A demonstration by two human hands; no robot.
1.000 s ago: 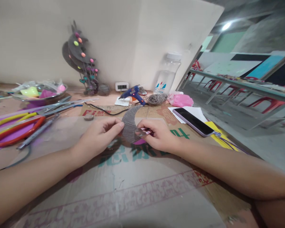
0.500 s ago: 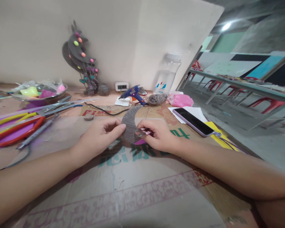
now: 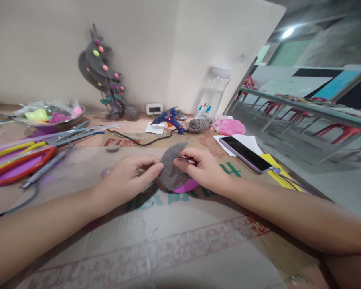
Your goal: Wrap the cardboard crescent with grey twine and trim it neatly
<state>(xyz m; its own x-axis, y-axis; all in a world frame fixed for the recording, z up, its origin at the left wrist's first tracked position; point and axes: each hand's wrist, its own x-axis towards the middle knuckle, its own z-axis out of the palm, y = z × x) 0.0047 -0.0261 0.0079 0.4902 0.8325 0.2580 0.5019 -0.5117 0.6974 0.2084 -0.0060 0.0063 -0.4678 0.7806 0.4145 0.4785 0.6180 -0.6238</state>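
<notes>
A crescent shape [image 3: 170, 168], wound in grey yarn with a bare purple lower end [image 3: 186, 186], is held just above the covered table. My left hand [image 3: 132, 172] pinches its outer left edge between thumb and fingers. On the inner side, my right hand [image 3: 203, 166] is closed, its fingertips against the crescent's upper part. A small item with a bit of red shows between those right fingers, mostly hidden, so its kind is unclear.
Behind my hands are a blue glue gun [image 3: 170, 118], a grey yarn ball [image 3: 199, 125] and a water bottle [image 3: 212, 94]. A phone [image 3: 245, 154] lies to the right. Scissors [image 3: 24, 168] and a bowl [image 3: 51, 126] stand left. A decorated moon hanging [image 3: 100, 68] leans on the wall.
The crescent has tilted clockwise and shifted slightly right and down, showing more of its purple end. My right hand has moved up along its inner edge; my left still pinches it.
</notes>
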